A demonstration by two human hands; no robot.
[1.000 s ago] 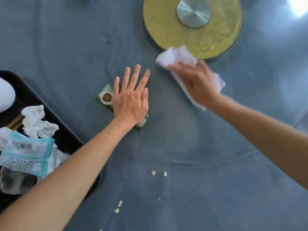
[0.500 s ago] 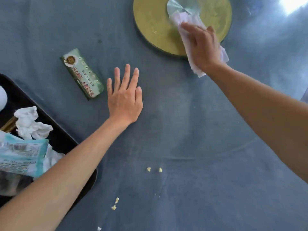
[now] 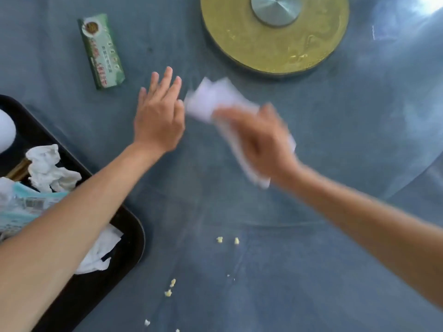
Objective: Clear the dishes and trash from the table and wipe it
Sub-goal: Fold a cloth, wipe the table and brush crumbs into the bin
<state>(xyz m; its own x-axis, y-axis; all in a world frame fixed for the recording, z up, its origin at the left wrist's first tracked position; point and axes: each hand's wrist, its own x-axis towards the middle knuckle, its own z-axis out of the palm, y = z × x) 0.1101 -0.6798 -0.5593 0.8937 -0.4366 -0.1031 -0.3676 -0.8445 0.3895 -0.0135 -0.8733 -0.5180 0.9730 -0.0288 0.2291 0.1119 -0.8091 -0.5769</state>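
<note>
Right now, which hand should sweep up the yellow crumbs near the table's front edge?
Right. The right hand already holds the white wipe and is nearer the crumbs. The left hand lies flat and bare on the table.

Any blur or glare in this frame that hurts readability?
Head view: right hand and its white wipe are motion-smeared, so the grip is unclear; left hand, green packet and crumbs are sharp; window glare washes out the table's top right corner.
</note>
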